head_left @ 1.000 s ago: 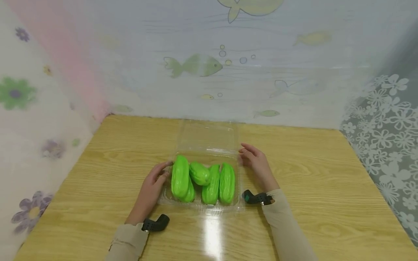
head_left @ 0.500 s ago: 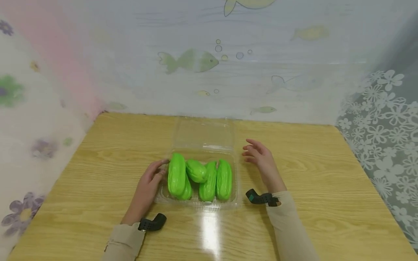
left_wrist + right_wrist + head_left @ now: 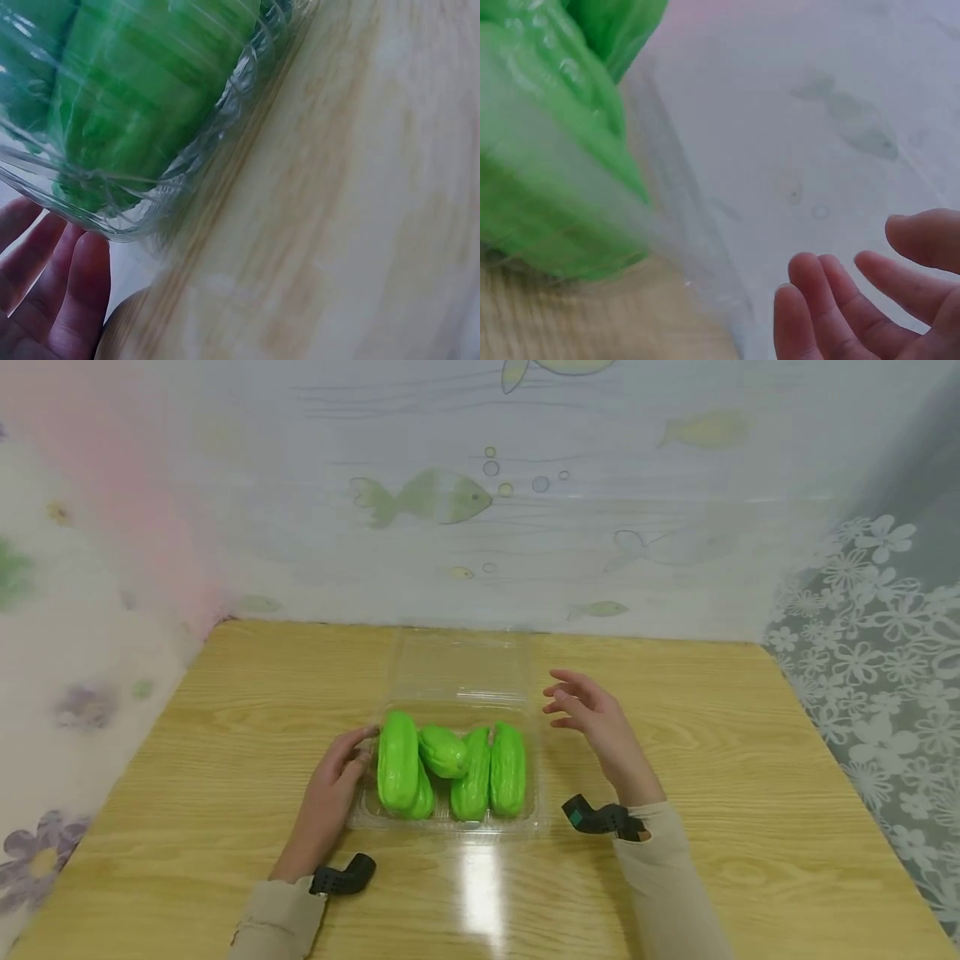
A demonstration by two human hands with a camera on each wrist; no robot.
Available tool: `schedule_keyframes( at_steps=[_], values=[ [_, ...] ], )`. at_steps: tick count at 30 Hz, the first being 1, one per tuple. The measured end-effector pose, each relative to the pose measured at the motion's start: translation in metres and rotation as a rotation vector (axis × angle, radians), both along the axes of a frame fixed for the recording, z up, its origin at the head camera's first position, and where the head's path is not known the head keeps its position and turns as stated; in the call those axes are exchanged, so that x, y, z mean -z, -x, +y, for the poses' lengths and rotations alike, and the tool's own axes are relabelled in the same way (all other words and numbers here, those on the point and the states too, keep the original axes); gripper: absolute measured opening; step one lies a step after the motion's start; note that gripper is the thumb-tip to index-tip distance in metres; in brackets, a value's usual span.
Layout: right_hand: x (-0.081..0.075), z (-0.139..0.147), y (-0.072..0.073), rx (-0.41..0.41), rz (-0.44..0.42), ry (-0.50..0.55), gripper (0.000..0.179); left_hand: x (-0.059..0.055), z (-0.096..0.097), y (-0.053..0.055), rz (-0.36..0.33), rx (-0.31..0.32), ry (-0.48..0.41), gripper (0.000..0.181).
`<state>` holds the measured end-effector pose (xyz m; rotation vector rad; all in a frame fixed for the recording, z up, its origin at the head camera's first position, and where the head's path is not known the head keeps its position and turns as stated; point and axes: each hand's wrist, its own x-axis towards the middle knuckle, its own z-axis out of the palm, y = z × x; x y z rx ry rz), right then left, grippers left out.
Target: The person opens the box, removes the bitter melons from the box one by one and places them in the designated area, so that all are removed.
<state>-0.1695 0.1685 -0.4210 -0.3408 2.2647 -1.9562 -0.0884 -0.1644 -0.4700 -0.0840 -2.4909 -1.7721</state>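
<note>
In the head view a clear plastic clamshell box (image 3: 534, 793) lies on the table with its lid (image 3: 461, 664) folded back toward the wall. Several bright green, ridged, gourd-like vegetables (image 3: 508, 770) fill it, one lying askew across its neighbours. My left hand (image 3: 326, 802) is at the box's left side, its fingertips touching the rim; the left wrist view has these fingers (image 3: 88, 274) against the plastic, loosely bent. Just beyond the right side my right hand (image 3: 596, 727) hovers with relaxed, spread fingers, holding nothing. In the right wrist view its fingertips (image 3: 806, 274) are apart from the box.
The wooden table (image 3: 750, 793) extends to both sides of the box. A wall (image 3: 637, 485) with painted fish stands along the far edge. A flower-patterned panel (image 3: 877, 677) is at the right, and another decorated wall (image 3: 97, 635) is at the left.
My right hand has come away from the box's right edge and lifted slightly, fingers spreading. The left hand stays at the left side. The whole head view has shifted slightly.
</note>
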Motion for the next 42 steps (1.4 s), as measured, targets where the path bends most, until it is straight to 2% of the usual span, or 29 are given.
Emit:
schedule_keyframes(
  at_steps=[5,11,17,21,23,25,27,29,35,42],
  values=[
    [-0.011,-0.008,-0.008,-0.048,0.012,-0.017,0.039,-0.004,-0.001,-0.003,0.013,-0.009,0.005,0.033],
    [-0.019,-0.019,-0.016,-0.137,0.028,-0.047,0.037,-0.002,-0.002,-0.003,0.021,-0.006,-0.02,0.033],
    [-0.024,-0.033,-0.024,-0.24,0.035,-0.106,0.036,0.014,-0.007,0.005,0.022,0.005,-0.038,0.033],
    [-0.027,-0.042,-0.03,-0.279,0.01,-0.139,0.037,0.025,-0.009,0.009,0.022,0.009,-0.043,0.033],
    [-0.027,-0.046,-0.033,-0.286,-0.012,-0.17,0.038,0.024,-0.007,0.009,0.012,0.006,-0.048,0.033],
    [-0.03,-0.051,-0.037,-0.295,-0.036,-0.207,0.039,0.016,-0.004,0.005,0.005,-0.001,-0.044,0.033],
    [-0.029,-0.056,-0.039,-0.306,-0.044,-0.238,0.04,0.008,-0.002,0.003,-0.001,-0.004,-0.033,0.033],
    [-0.028,-0.06,-0.04,-0.318,-0.045,-0.267,0.041,0.006,-0.002,0.002,-0.008,-0.004,-0.03,0.033],
    [-0.016,-0.074,-0.042,-0.306,-0.024,-0.38,0.042,0.027,-0.01,0.009,0.003,0.001,-0.019,0.033],
    [-0.009,-0.086,-0.045,-0.318,0.052,-0.48,0.045,0.03,-0.011,0.009,0.015,0.002,-0.014,0.033]
  ],
)
